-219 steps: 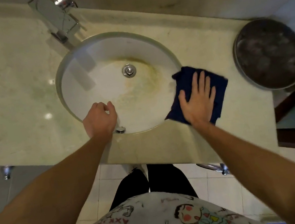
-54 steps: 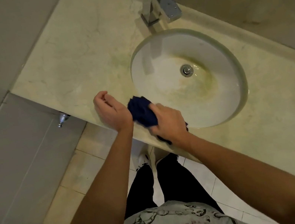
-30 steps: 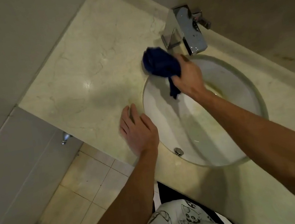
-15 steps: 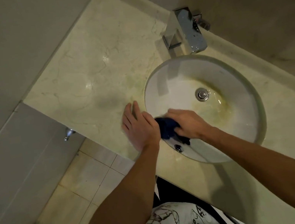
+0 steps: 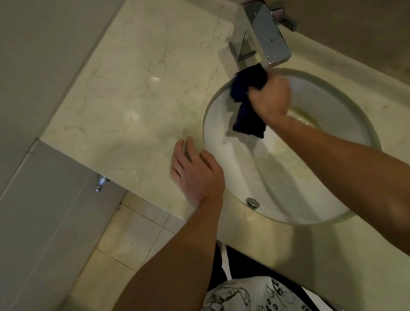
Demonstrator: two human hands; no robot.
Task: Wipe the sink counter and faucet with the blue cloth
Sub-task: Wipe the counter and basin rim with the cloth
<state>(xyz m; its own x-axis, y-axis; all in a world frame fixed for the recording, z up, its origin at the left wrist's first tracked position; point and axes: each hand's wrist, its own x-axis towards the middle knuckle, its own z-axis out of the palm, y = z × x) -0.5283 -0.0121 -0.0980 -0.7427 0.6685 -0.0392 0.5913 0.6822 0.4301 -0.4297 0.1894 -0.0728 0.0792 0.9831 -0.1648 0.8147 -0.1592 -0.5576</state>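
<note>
Veined marble counter point(image 5: 133, 91) bears flat left hand point(image 5: 196, 173); right hand point(image 5: 270, 98) clenches bunched blue cloth point(image 5: 247, 88) under chrome faucet point(image 5: 265, 34).

Grey walls point(image 5: 7, 66) — pale tiled floor point(image 5: 131, 238)

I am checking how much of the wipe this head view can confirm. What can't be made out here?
- Sink drain: hidden behind the right hand and forearm.
- Right hand's grip: fingers curl out of sight round the blue cloth.
- Contact of cloth and faucet: the cloth reaches the spout tip, touching unclear.
- Counter, right end: cut by the frame edge.
- Faucet handle: partly behind the spout.
</note>
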